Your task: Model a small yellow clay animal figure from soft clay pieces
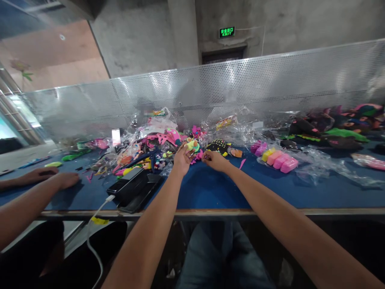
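Note:
My left hand is closed around a small yellow-green clay figure with orange and teal bits, held up over the blue table. To its right, my right hand has its fingertips pinched together; whatever is between them is too small to make out. Bright pink pieces lie between the two hands. Just behind my right hand sits a black dome-shaped piece dotted with yellow. An orange-brown lump in clear wrap rests beside it.
A heap of colourful clay pieces and plastic bags spreads on the left. A phone on a black stand with a white cable is near the front edge. Wrapped coloured clay blocks lie right. A co-worker's hands rest far left. A perforated metal panel stands behind.

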A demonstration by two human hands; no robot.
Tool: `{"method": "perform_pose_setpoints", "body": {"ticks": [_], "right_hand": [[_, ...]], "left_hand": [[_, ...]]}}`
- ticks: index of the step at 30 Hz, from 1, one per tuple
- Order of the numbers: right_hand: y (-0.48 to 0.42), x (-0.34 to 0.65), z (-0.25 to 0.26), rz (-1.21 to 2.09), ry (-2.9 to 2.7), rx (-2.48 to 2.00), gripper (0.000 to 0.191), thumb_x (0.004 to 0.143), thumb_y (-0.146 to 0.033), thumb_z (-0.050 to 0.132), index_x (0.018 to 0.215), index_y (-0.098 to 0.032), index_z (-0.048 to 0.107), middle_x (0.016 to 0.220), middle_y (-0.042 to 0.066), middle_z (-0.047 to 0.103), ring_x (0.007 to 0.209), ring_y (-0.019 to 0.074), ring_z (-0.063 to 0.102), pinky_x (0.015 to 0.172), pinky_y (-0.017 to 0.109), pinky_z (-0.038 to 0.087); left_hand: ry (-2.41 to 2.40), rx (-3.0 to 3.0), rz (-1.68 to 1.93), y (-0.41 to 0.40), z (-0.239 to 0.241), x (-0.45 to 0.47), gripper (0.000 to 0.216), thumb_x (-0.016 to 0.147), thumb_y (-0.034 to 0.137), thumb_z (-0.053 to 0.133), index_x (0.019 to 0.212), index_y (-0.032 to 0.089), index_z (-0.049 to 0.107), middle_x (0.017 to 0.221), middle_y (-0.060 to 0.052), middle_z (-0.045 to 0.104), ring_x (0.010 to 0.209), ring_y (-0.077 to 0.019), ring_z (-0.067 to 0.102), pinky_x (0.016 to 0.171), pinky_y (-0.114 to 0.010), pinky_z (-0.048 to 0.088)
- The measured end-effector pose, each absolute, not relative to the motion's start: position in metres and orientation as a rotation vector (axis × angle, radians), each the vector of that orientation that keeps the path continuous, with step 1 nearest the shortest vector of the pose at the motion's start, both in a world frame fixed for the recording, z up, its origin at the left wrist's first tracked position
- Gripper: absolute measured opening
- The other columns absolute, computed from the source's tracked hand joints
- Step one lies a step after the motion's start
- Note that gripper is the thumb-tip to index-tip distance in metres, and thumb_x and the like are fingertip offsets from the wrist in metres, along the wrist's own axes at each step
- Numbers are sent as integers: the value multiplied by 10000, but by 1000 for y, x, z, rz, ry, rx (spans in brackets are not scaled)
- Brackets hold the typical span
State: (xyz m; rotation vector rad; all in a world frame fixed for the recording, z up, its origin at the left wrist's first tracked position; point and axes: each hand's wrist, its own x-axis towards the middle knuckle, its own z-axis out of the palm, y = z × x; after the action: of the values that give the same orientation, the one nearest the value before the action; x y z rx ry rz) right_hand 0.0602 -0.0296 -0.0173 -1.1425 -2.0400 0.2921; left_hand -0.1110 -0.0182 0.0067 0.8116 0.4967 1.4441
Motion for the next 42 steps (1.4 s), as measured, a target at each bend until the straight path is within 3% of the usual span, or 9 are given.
{"method": "perform_pose_setpoints", "body": {"ticks": [7,14,19,23,27,30,33,38,42], "right_hand": [[-25,66,-21,348,-1950,-1255,110,800,-246,551,754,-163,607,602,-8,581,565,108,527,576,223,401],[-47,46,-4,1053,-1514,-1032,302,795,-403,585,1004,-191,533,840,26,627,622,121,591,514,234,498],[-49,30,-5,1266,-1345,-908,350,726,-413,668,946,-193,507,791,12,631,639,130,603,562,262,531],[-34,35,-11,1059,-1385,-939,355,674,-347,710,937,-163,557,777,15,644,651,137,602,596,261,514],[-25,64,-8,577,-1610,-1287,321,685,-188,678,991,-117,610,885,73,665,766,180,616,693,290,495],[-26,83,-6,337,-1844,-1441,545,652,-161,713,1173,-118,558,952,88,674,849,205,620,780,306,475],[-29,89,-7,411,-2098,-1431,683,656,-156,716,1295,-138,475,940,70,687,794,182,635,743,273,480],[-28,97,-3,382,-2304,-1408,539,734,-242,678,1251,-175,545,1046,85,677,862,189,645,767,268,482],[-22,121,4,80,-2129,-1720,305,837,-219,540,1121,-170,640,1067,98,679,952,205,633,832,280,462]], "left_hand": [[460,813,1492,-21,12,-114,369,604,74,670,898,221,503,771,28,606,729,-131,634,725,-294,514],[666,1309,1689,-24,0,-97,566,497,62,756,969,221,487,812,30,530,699,-112,569,686,-246,469],[849,1866,1704,-26,-10,-90,673,595,88,698,1197,230,434,889,-2,511,728,-119,549,689,-243,456],[841,2109,1587,-29,-15,-84,783,600,65,658,1298,240,346,968,-19,503,792,-126,569,732,-266,473],[890,2070,1640,-25,-12,-88,691,634,48,591,1263,236,374,1018,-46,501,824,-130,564,696,-256,474],[1032,1896,1793,-20,-7,-98,575,647,30,547,1182,214,442,1005,-49,512,772,-122,547,684,-260,474],[1176,1692,1924,-15,-4,-107,510,648,33,544,1127,196,476,1048,-64,505,728,-114,540,699,-279,481],[1218,1575,1910,-11,-5,-111,469,657,35,511,1101,183,487,1045,-76,507,645,-111,527,569,-261,469],[1202,1694,1879,-13,-5,-109,406,644,13,491,1014,176,516,963,-53,537,629,-110,524,629,-276,474]]}}
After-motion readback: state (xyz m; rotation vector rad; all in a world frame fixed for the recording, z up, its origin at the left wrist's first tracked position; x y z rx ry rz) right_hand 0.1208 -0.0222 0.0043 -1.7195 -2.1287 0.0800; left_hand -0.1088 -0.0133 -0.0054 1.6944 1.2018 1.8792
